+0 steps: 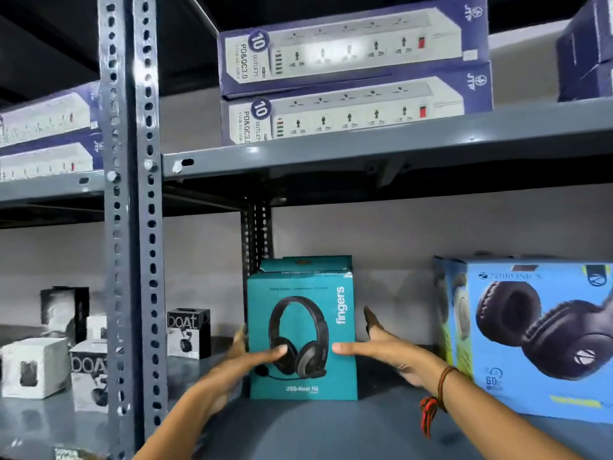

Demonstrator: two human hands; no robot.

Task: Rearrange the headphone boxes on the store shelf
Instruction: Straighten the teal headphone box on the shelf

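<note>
A teal "fingers" headphone box (pixel 308 293) stands upright on the grey shelf (pixel 331 426), its front facing me. A second teal box (pixel 315 262) stands right behind it, only its top showing. My left hand (pixel 245 360) holds the front box's left side, thumb lying across the front and fingers hidden behind the edge. My right hand (pixel 388 350) holds the right side, thumb on the front and fingers stretched back along the box. A large blue Zebronics headphone box (pixel 537 333) stands to the right, a gap away.
A perforated steel upright (pixel 132 227) divides the shelf bays at left. Small black boAt boxes (pixel 189 332) and a white box (pixel 33 366) sit to the left. Power strip boxes (pixel 355 44) are stacked on the shelf above.
</note>
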